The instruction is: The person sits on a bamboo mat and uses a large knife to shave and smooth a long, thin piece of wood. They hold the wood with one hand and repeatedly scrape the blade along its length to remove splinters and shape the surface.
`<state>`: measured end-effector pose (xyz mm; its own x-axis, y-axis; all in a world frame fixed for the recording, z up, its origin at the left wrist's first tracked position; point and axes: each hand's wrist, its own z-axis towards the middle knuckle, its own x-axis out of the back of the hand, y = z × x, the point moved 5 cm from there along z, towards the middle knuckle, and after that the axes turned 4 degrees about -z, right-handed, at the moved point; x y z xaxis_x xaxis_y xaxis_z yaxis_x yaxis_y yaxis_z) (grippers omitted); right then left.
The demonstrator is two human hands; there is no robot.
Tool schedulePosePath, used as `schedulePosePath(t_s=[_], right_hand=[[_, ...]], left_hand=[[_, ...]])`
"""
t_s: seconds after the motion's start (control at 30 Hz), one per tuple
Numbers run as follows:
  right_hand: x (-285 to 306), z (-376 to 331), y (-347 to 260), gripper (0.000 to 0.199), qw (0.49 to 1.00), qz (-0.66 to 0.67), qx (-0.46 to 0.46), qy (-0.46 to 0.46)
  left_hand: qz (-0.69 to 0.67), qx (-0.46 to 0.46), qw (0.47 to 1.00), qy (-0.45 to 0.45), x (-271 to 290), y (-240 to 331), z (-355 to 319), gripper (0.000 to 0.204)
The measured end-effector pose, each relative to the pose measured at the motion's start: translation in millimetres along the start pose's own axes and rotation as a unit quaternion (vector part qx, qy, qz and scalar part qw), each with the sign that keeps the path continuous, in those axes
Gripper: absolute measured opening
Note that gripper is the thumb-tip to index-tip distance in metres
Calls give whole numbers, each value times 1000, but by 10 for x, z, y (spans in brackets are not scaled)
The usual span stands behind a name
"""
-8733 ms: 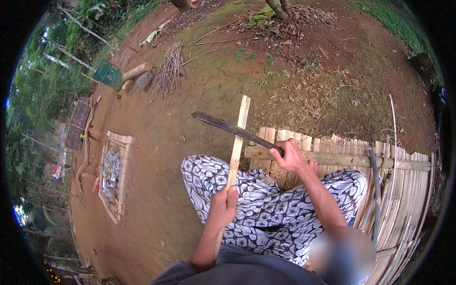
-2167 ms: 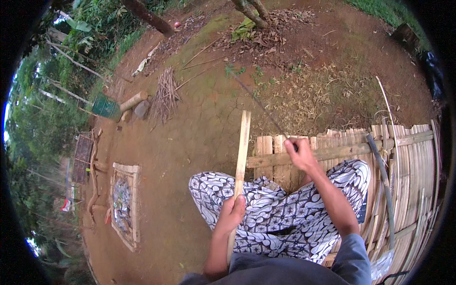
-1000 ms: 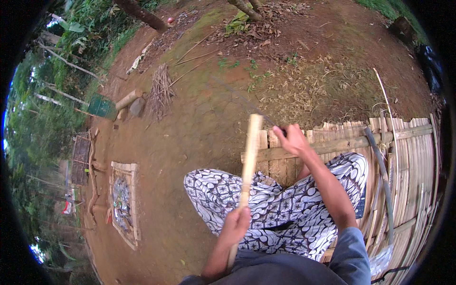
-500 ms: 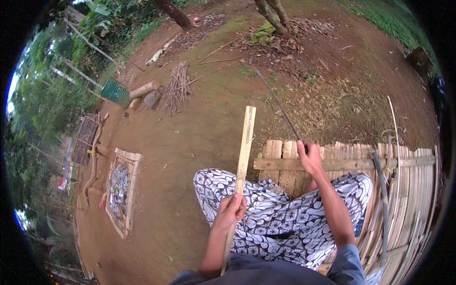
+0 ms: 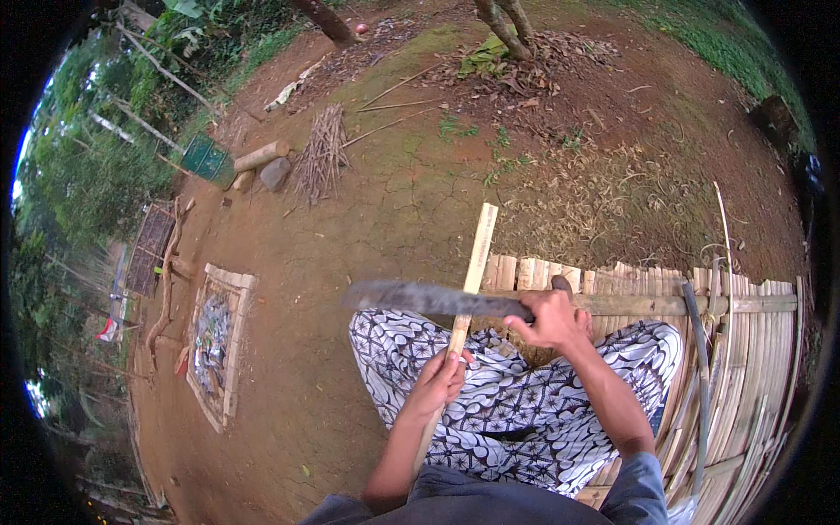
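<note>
My left hand (image 5: 434, 383) is closed around a pale split bamboo strip (image 5: 481, 236), which slants up and away from my lap. In my right hand (image 5: 553, 320) is the handle of a machete (image 5: 411, 298). Its broad dark blade points left, lies across the strip above my left hand, and is smeared by motion toward the tip. Whether the edge bites into the bamboo cannot be made out. Both hands are over my crossed legs in patterned trousers (image 5: 516, 429).
I sit on a bamboo slat platform (image 5: 761, 350) with a loose grey strip (image 5: 700, 376) on its right. At left, a framed pit (image 5: 247, 282) holds litter. Farther off are a stick bundle (image 5: 322, 157), a stone (image 5: 276, 174), a log (image 5: 261, 156) and a green drum (image 5: 206, 161).
The machete has swung from pointing up and away to lying leftward across the bamboo strip. The strip has tilted slightly right, and my left hand has moved a little up and right.
</note>
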<state>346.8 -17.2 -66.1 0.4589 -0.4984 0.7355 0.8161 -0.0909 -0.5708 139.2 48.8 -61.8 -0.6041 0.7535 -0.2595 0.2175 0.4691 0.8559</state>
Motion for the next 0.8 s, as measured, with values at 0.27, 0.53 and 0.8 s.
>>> schedulePosePath(t_s=[0.27,0.53,0.8], right_hand=[[42,-31,-178,54,994,-27,108,11],[79,209,519,60,988,-37,-145,-32],[-97,16,-250,55,990,-61,127,-24]], left_hand=[[12,32,999,24,-124,-61,-84,43],[19,78,991,107,31,-24,-185,43],[-51,122,991,0,1,-47,-112,45]])
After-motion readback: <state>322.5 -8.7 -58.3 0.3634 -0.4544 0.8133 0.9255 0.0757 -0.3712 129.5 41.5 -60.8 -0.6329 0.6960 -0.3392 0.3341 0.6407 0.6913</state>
